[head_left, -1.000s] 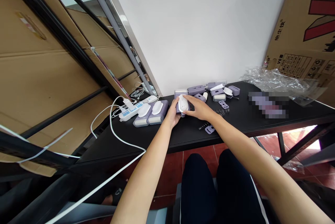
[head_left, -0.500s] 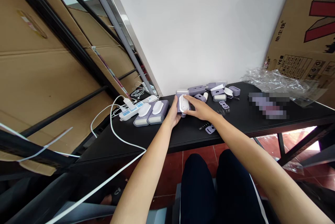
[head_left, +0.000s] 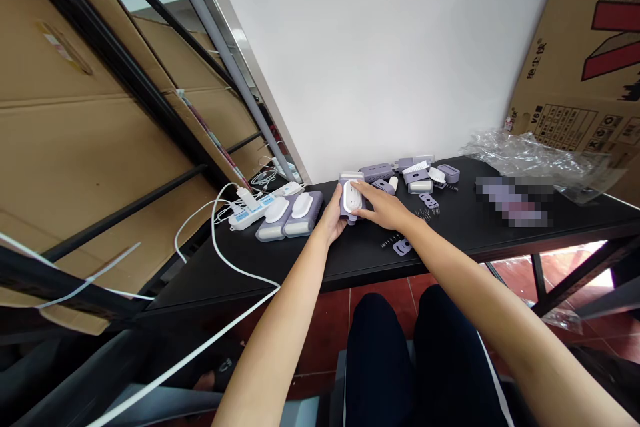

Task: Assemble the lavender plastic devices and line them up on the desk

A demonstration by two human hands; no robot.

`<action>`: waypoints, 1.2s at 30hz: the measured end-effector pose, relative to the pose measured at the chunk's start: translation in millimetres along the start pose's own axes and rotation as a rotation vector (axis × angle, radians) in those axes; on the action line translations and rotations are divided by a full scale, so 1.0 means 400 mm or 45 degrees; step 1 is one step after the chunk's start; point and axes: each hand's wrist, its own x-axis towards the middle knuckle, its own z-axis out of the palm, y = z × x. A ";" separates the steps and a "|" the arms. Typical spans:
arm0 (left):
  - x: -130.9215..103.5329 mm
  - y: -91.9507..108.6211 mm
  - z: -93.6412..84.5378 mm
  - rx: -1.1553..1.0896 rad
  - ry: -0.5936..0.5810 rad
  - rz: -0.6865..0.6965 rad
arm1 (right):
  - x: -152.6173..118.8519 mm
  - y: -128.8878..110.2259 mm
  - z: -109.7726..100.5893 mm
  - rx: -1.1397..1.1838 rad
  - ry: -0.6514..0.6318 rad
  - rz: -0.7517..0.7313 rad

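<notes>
Above the black table, my left hand is wrapped round the left side of a purple case. My right hand grips a white oval piece on the case's face, fingers at its upper edge and thumb at its lower edge. Two similar purple cases with white oval pieces lie side by side to the left. Right of my hands are a purple slotted plate, another small plate, rows of thin metal pins and a pile of purple and white parts.
A white power strip with cables stands on the left of the black table. Clear plastic wrap lies at the right, by a large cardboard box. A white cable hangs over the front edge.
The held purple case has shifted very slightly to the right in view. Both hands keep their hold on it and its white piece.
</notes>
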 end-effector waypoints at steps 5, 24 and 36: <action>-0.003 -0.003 0.002 0.029 -0.017 0.089 | -0.001 -0.018 -0.003 -0.042 0.016 0.040; -0.017 0.014 0.007 0.001 -0.032 0.000 | 0.006 -0.029 -0.003 -0.162 0.059 0.154; 0.003 0.012 -0.001 -0.103 0.108 -0.067 | 0.007 0.003 -0.018 -0.244 0.197 0.340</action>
